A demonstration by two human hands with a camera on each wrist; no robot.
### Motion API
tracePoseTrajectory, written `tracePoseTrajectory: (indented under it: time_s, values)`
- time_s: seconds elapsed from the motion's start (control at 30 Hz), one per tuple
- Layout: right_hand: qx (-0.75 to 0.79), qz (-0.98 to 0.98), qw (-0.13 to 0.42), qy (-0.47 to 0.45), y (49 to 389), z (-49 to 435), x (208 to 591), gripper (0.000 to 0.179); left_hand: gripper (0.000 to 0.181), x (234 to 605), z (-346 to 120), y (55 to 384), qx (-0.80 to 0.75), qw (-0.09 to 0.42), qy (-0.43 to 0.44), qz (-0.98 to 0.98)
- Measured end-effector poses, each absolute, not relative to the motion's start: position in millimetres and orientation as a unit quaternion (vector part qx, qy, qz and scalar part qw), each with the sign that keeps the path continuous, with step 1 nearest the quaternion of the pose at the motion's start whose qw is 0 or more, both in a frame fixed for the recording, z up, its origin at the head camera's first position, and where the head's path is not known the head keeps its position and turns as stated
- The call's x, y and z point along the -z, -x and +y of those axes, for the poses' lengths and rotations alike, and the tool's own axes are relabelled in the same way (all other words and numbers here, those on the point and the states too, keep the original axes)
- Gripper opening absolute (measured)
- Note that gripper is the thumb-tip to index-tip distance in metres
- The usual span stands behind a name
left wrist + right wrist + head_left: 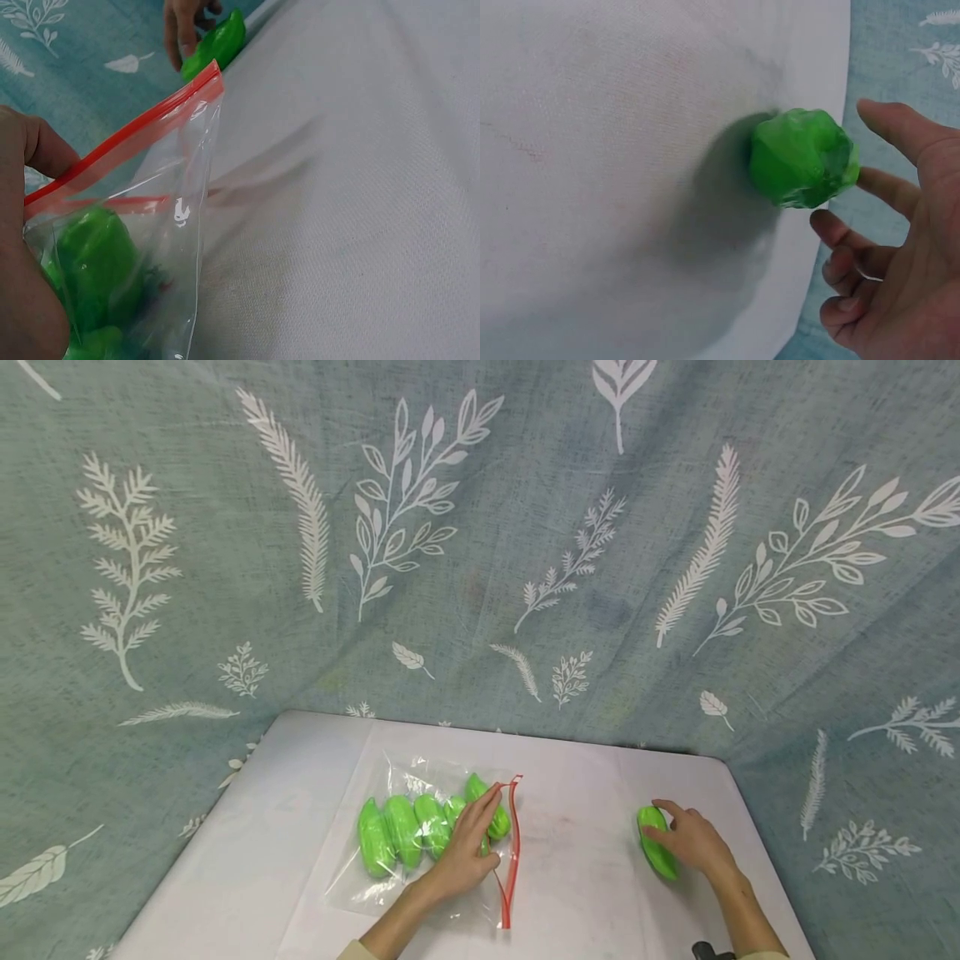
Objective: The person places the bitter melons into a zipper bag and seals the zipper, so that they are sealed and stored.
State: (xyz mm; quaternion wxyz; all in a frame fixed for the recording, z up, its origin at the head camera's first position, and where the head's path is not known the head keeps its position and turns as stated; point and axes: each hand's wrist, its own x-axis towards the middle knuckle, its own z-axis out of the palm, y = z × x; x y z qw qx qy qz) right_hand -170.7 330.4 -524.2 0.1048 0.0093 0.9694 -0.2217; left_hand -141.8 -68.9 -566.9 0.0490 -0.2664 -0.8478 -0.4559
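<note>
A clear zip bag (352, 893) with a red seal lies on the white table, its mouth to the right. Several glossy, lumpy green peppers (375, 839) are inside it. My left hand (467, 843) rests over the bag's mouth end, fingers extended and thumb apart; in the left wrist view a fingertip meets the red seal (142, 124). Another green pepper (658, 847) lies on the table at the right. My right hand (693, 839) is at this pepper, thumb and forefinger spread around its upper part. In the right wrist view the pepper (802, 157) sits just beyond loosely bent fingers.
A white cloth covers the table (577, 860). Behind and beside it hangs a blue-green curtain (480, 660) with white leaf prints, close to the table's edges. A small black object (703, 950) shows near the right forearm at the bottom of the head view.
</note>
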Motion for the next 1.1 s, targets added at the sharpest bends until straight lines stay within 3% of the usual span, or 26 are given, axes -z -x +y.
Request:
tracePoseTrajectory:
  time_s: [0.37, 1.1]
  values:
    - [0.239, 0.963, 0.122, -0.036, 170.7, 333.7, 531.5, 0.072, 0.098, 565.3, -69.3, 140.6, 0.455, 0.042, 0.261, -0.851]
    - [0.289, 0.953, 0.085, -0.013, 168.7, 305.4, 521.0, 0.073, 0.099, 565.3, -69.3, 139.6, 0.46, 0.044, 0.253, -0.85]
